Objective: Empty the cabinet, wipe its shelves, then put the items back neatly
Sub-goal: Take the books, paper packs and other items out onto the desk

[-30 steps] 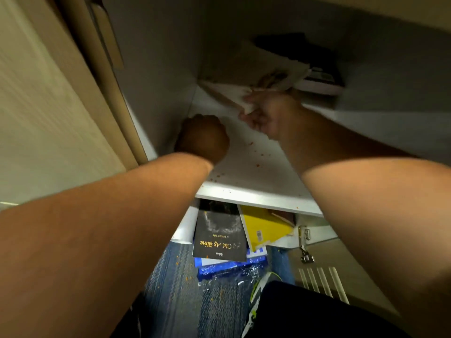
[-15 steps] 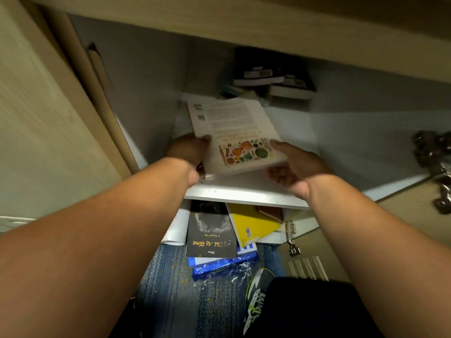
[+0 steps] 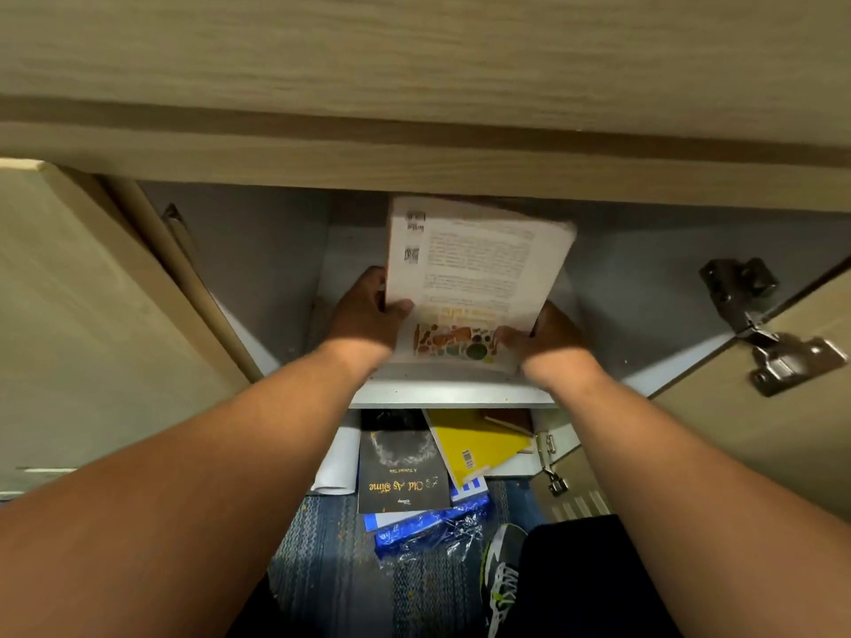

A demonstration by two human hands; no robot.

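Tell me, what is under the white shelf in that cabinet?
Under the white shelf lie a black book, a yellow book and a white paper roll, each poking out forward. Their back parts, and anything deeper, are hidden by the shelf.

White paperback (image 3: pixel 474 269), back cover up, tilted steeply above the white shelf (image 3: pixel 451 392).

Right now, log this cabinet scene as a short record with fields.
Held: white book, barcode side facing the camera, tilted over the shelf
Grip: left hand holds its left edge; right hand holds its lower right corner
Below shelf: black book and yellow book lying flat, blue plastic wrap in front of them
Door: right one open, hinge exposed
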